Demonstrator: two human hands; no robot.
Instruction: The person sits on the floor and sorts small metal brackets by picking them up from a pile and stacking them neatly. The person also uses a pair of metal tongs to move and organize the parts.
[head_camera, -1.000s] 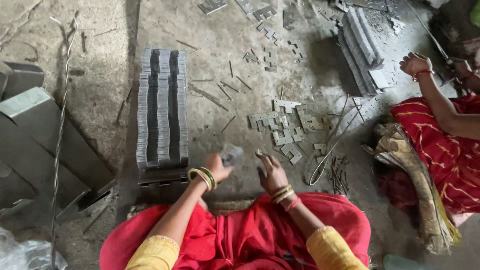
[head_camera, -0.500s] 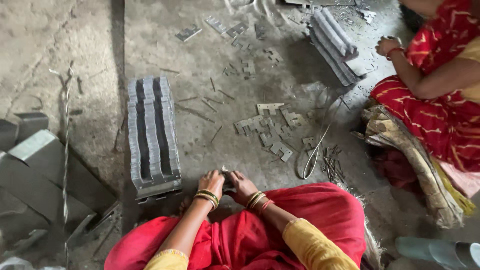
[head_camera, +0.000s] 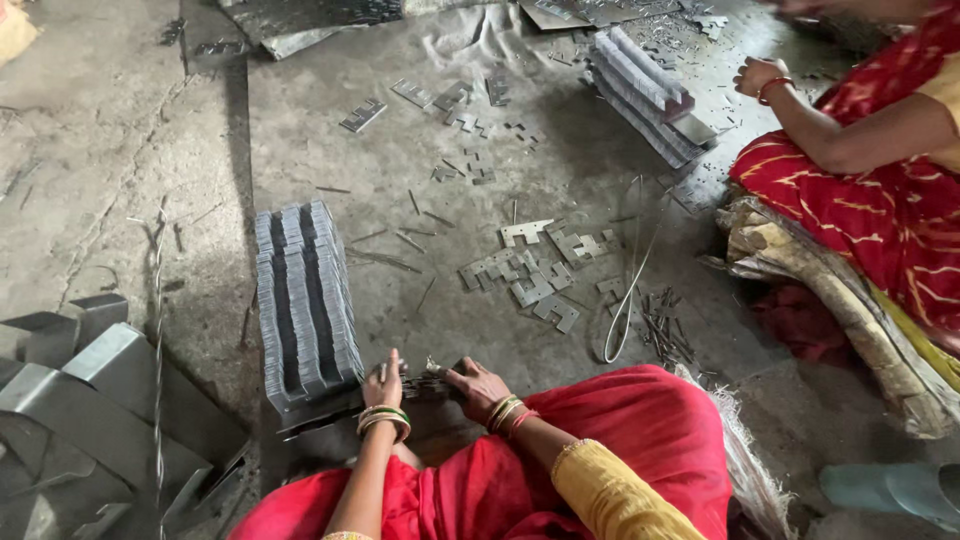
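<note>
- Nearest to us, the left hand (head_camera: 384, 385) and the right hand (head_camera: 478, 385) meet low in the frame, just above the red cloth over the knees (head_camera: 600, 450), both curled around a small bunch of thin metal plates (head_camera: 428, 381) held between them.
- We see that bunch lying roughly crosswise, its long axis running from one hand to the other; which way its ends point we cannot tell.
- Touching the left hand, the long stack of grey E-shaped plates (head_camera: 303, 300) stretches away from us on the concrete floor (head_camera: 130, 170), its long axis near to far, leaning slightly left at the far end.
- Farther out, loose plates (head_camera: 530, 270) lie scattered beside a wire loop (head_camera: 630, 280).
- Farthest, a second stack (head_camera: 645, 90) lies near another person's hand (head_camera: 757, 75).
</note>
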